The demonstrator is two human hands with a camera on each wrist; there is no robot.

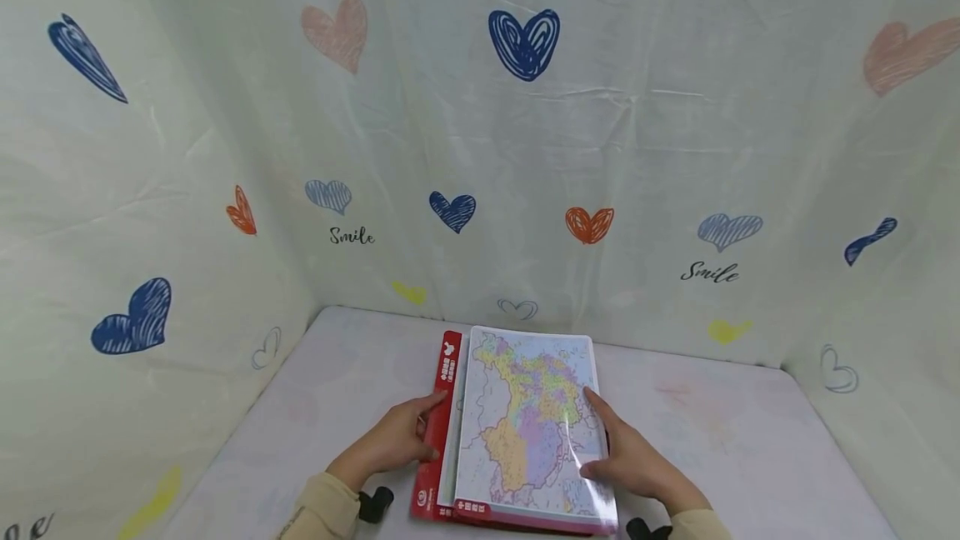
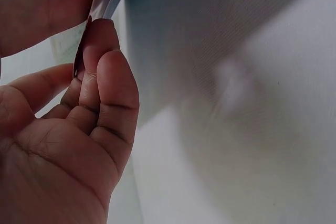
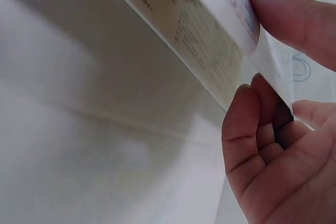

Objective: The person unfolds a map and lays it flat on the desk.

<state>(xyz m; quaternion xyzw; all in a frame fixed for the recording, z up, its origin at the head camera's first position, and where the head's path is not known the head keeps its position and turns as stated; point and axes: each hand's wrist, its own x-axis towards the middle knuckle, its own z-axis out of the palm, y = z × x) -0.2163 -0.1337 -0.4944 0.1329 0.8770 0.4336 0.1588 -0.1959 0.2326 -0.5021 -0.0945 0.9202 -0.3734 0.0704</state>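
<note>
A glossy map sheet (image 1: 517, 415) with colored regions lies over a red-edged folder (image 1: 426, 482), whose red strip with white lettering shows along the left side. My left hand (image 1: 390, 440) holds the folder's left edge, and in the left wrist view the fingers (image 2: 116, 82) curl beneath that edge. On the other side, my right hand (image 1: 633, 452) pinches the right edge, its thumb on the map face. In the right wrist view, fingers (image 3: 241, 124) are tucked under the sheet, and a printed underside (image 3: 194, 30) with small text shows. Most of the folder is hidden by the map.
A white-covered table (image 1: 720, 440) extends to both sides of the map. Behind and beside it hangs a pale curtain (image 1: 637, 132) printed with hearts and the word "Smile". Dark wrist-worn devices (image 1: 375, 505) sit at both sleeves.
</note>
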